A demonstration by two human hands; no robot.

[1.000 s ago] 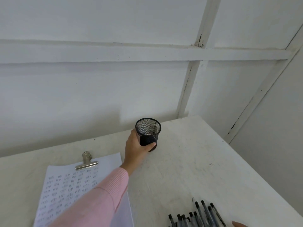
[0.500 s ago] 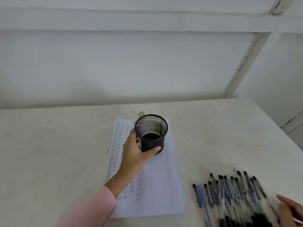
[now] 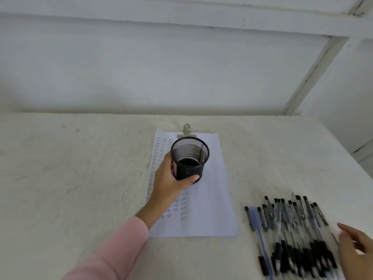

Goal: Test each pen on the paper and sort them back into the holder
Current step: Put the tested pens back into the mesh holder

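Head view.

- Holder (image 3: 189, 158): black mesh cup, upright, over the upper part of the paper (image 3: 205, 209). Cannot tell whether it rests on the sheet.
- Left hand (image 3: 167, 184), pink sleeve (image 3: 113, 253): fingers clamped round the holder's lower wall, thumb across the front.
- Paper: flat on the table (image 3: 80, 178), with a metal clip (image 3: 187, 131) at its far edge.
- Pens (image 3: 292, 235): loose pile right of the paper, blurred.
- Right hand (image 3: 355, 251): at the pile's right edge, fingers straight and apart.
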